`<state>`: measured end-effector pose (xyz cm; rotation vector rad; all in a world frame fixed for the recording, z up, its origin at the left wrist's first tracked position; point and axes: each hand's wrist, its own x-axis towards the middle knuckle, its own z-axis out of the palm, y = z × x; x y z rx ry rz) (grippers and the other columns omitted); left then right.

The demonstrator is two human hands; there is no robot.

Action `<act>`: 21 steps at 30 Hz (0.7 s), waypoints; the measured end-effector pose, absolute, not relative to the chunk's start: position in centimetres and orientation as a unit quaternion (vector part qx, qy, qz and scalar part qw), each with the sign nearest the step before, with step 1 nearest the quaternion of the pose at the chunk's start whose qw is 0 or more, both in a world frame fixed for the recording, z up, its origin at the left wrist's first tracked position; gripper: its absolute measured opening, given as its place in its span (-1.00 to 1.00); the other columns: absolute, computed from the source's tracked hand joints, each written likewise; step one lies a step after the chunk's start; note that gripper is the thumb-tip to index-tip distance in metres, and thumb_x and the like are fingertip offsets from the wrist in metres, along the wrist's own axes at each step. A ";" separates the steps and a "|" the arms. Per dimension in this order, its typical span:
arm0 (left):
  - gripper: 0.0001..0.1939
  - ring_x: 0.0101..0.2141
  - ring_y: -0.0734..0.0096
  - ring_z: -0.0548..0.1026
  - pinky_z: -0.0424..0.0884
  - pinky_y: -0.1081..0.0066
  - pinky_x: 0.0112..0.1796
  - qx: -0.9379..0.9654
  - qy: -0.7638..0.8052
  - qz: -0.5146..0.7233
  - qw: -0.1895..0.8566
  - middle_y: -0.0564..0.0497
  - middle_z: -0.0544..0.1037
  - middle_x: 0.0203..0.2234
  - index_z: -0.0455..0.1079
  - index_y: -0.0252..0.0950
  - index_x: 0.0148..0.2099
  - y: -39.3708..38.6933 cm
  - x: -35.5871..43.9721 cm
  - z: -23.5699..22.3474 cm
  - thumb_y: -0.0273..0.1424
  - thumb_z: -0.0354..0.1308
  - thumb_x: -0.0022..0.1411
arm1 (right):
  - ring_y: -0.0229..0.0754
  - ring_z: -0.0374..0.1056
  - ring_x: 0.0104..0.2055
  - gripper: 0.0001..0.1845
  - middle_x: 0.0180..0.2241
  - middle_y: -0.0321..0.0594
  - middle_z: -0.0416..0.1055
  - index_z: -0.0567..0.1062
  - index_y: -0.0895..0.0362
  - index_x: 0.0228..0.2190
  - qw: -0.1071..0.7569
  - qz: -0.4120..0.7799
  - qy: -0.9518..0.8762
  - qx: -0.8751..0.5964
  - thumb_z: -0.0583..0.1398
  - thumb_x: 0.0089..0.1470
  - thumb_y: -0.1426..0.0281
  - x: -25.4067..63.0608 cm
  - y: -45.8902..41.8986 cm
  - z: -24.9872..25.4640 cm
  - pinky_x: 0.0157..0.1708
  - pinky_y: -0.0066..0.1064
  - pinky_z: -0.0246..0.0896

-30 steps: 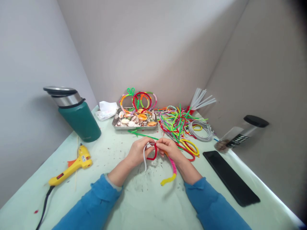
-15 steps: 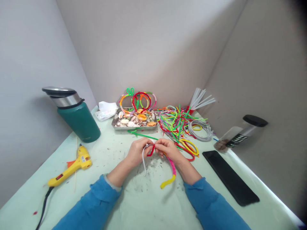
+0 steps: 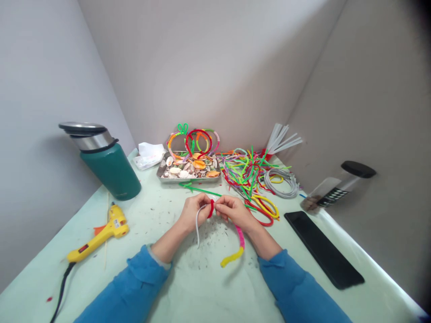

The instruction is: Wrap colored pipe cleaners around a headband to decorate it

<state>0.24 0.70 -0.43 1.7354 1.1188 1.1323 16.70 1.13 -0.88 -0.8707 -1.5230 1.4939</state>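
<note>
Fingers closed, my left hand pinches a pale grey wire near the middle of the table. The wire's bare end curves down beside that hand. A red pipe cleaner is bent around the wire between my two hands. Close on its right, my right hand is also closed, thumb against fingers, on the same wire. From under it hangs the wire's wrapped length, covered in pink and then yellow. What lies inside the right fingers is mostly hidden.
A shell tray with decorated rings stands behind my hands, beside a pipe cleaner pile and a wire coil. Left are a glue gun and a green bottle; right, a black phone and a clear jar.
The red pipe cleaner's loose end, hanging down before, now wraps closer round the wire. The bare wire end and the pink and yellow length have shifted slightly left.
</note>
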 end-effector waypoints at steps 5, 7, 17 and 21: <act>-0.90 -0.63 0.60 0.28 0.21 0.60 -0.58 0.658 0.434 0.484 0.379 0.14 0.34 -0.67 0.27 -0.34 -0.43 0.6 0.5 -0.2 -0.45 0.14 -0.02 | -0.42 0.09 -0.68 -0.83 -0.60 -0.37 0.34 0.39 0.17 -0.47 0.407 0.596 -0.595 -0.353 0.19 -0.06 0.30 16.6 1.1 -0.7 -0.69 -0.55 -0.02; -0.91 -0.60 0.58 0.30 0.24 0.59 -0.56 0.661 0.428 0.496 0.366 0.11 0.35 -0.64 0.30 -0.34 -0.43 0.6 0.5 -0.2 -0.45 0.15 -0.03 | -0.42 0.09 -0.69 -0.83 -0.61 -0.37 0.33 0.38 0.17 -0.48 0.409 0.599 -0.588 -0.358 0.19 -0.07 0.31 16.5 1.1 -0.5 -0.69 -0.55 -0.02; -0.90 -0.37 0.44 0.42 0.36 0.45 -0.32 0.747 0.383 0.479 0.255 -0.04 0.44 -0.42 0.46 -0.32 -0.36 0.5 0.0 0.6 -0.50 0.11 0.07 | -0.43 0.07 -0.70 -0.80 -0.62 -0.37 0.33 0.38 0.18 -0.49 0.414 0.621 -0.568 -0.347 0.21 -0.10 0.29 16.7 1.1 -0.6 -0.70 -0.55 -0.03; -0.88 -0.34 0.41 0.43 0.35 0.42 -0.29 0.769 0.380 0.456 0.238 -0.06 0.47 -0.39 0.49 -0.30 -0.33 0.4 -0.1 1.0 -0.48 0.12 0.10 | -0.43 0.09 -0.69 -0.82 -0.61 -0.35 0.35 0.39 0.18 -0.46 0.415 0.623 -0.565 -0.346 0.20 -0.10 0.31 16.8 1.3 -0.9 -0.69 -0.55 -0.01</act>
